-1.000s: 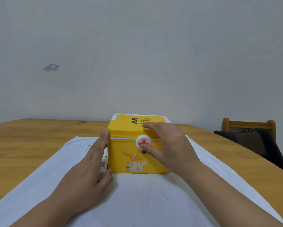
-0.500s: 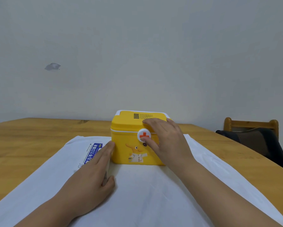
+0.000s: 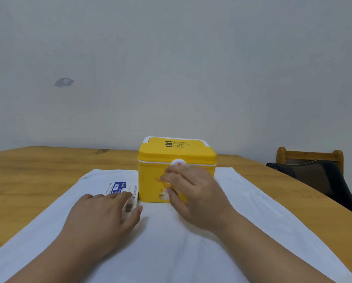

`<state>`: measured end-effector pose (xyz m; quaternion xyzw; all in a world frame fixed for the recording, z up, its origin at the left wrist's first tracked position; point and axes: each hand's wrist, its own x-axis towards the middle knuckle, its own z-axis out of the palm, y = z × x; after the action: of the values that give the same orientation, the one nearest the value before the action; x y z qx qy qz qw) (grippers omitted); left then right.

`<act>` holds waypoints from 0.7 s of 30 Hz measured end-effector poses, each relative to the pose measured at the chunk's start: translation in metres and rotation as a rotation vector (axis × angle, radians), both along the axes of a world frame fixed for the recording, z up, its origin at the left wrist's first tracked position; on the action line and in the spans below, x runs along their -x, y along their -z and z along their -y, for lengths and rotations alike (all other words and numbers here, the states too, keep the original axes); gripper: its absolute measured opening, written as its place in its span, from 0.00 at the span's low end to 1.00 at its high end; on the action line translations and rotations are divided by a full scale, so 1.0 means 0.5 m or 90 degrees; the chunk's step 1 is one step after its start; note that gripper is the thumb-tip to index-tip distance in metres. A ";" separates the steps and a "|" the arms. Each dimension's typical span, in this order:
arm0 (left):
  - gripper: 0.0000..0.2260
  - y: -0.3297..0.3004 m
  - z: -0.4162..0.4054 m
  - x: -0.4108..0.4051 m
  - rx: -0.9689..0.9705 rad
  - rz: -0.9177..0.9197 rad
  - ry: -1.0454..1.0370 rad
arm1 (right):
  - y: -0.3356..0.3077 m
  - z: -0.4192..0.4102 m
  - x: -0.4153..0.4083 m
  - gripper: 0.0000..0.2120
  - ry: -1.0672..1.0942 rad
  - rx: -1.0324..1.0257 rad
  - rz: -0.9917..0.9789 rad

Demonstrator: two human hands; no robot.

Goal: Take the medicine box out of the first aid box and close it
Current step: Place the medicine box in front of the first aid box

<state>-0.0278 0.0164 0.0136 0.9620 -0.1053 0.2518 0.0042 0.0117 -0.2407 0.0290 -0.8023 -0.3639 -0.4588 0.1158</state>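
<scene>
On wooden table [image 3: 38,172], white cloth [image 3: 252,201].

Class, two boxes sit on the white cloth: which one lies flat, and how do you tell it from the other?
The medicine box, white with a blue label, lies flat under the left hand. The yellow first aid box beside it stands upright, lid shut.

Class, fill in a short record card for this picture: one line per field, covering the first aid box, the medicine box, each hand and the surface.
first aid box: yellow, lid down, upright on the cloth
medicine box: outside, lying flat left of the first aid box
left hand: open, resting on the medicine box
right hand: open, before the box front, blurred
cloth: white, spread over a wooden table
</scene>
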 end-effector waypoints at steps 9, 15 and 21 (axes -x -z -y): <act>0.19 -0.019 0.013 0.016 0.021 0.075 0.041 | 0.008 -0.053 0.057 0.14 -0.019 0.059 -0.496; 0.19 -0.015 0.014 0.019 0.152 -0.009 0.152 | -0.003 -0.055 0.101 0.15 -0.039 0.141 -0.524; 0.17 -0.004 0.004 0.024 0.199 -0.049 0.249 | -0.017 0.007 0.102 0.19 0.012 0.146 -0.509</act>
<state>-0.0396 0.0143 0.0155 0.9198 -0.2491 0.2227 0.2056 -0.0394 -0.2443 0.0373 -0.9282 -0.3317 -0.0690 0.1538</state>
